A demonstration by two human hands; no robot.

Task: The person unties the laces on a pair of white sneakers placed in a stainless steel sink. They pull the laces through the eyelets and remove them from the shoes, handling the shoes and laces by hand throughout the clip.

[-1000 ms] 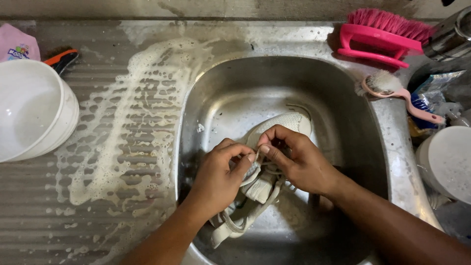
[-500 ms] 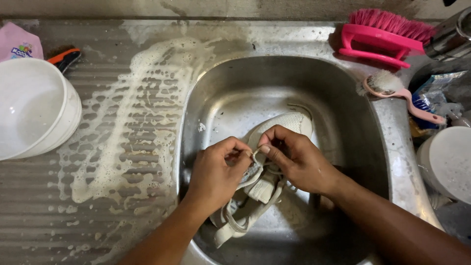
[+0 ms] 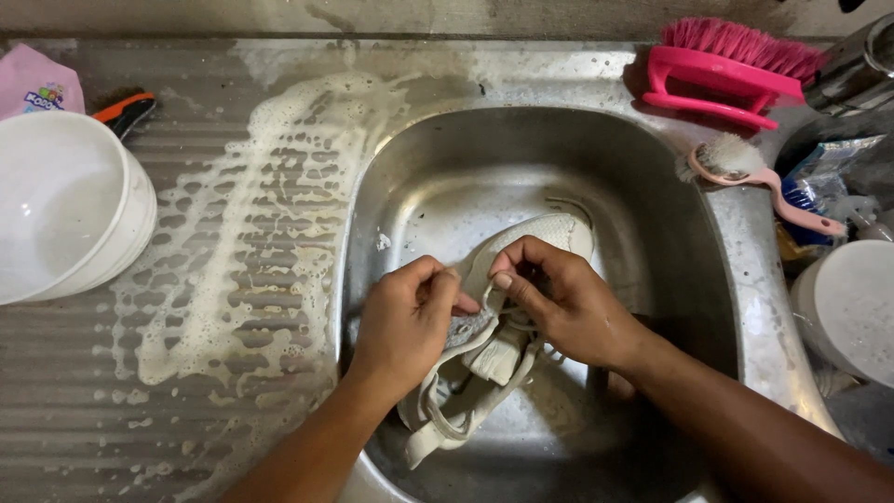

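Down in the sink (image 3: 652, 186), a pale shoe (image 3: 507, 307) lies on its side. The left hand (image 3: 405, 321) has its fingers clamped on the upper; the right hand (image 3: 568, 303) pinches the laces. Foam (image 3: 270, 233) spreads over the bench (image 3: 140, 410), beside a white bowl (image 3: 65, 219) and pink brushes (image 3: 726, 65).

A pale grey-white fabric sneaker (image 3: 521, 279) lies in the basin of a stainless steel sink (image 3: 652, 214), toe pointing toward the far right of the basin, heel end toward the viewer. It looks wet. Its tongue is pulled up and its loose, flat white laces (image 3: 456, 410) trail in loops toward the near rim. The left hand (image 3: 405, 321) and right hand (image 3: 568, 298) pinch the upper around the lacing area, one on each side
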